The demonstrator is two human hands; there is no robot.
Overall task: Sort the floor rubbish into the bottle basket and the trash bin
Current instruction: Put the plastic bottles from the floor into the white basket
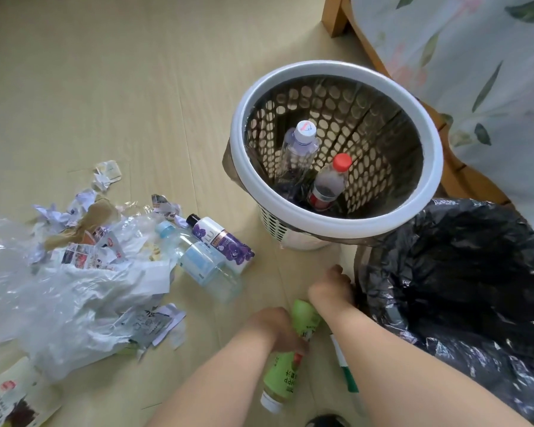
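A green bottle (282, 377) with a white cap lies on the floor close to me, and my left hand (276, 328) grips its middle. My right hand (330, 289) sits at the bottle's far end, against the black-bagged trash bin (444, 288); its fingers are hidden. The white-rimmed perforated bottle basket (426, 143) holds a clear bottle (299, 146) and a red-capped bottle (330, 183). To the left, a purple-and-white bottle (222, 238) and a clear blue-labelled bottle (198, 260) lie beside a pile of plastic bags and paper scraps (74, 282).
A wooden bed frame (336, 16) with a floral sheet fills the upper right. A printed wrapper (7, 402) lies at the lower left. Another bottle with a green and white label (346, 368) shows under my right forearm. Bare floor stretches beyond the pile.
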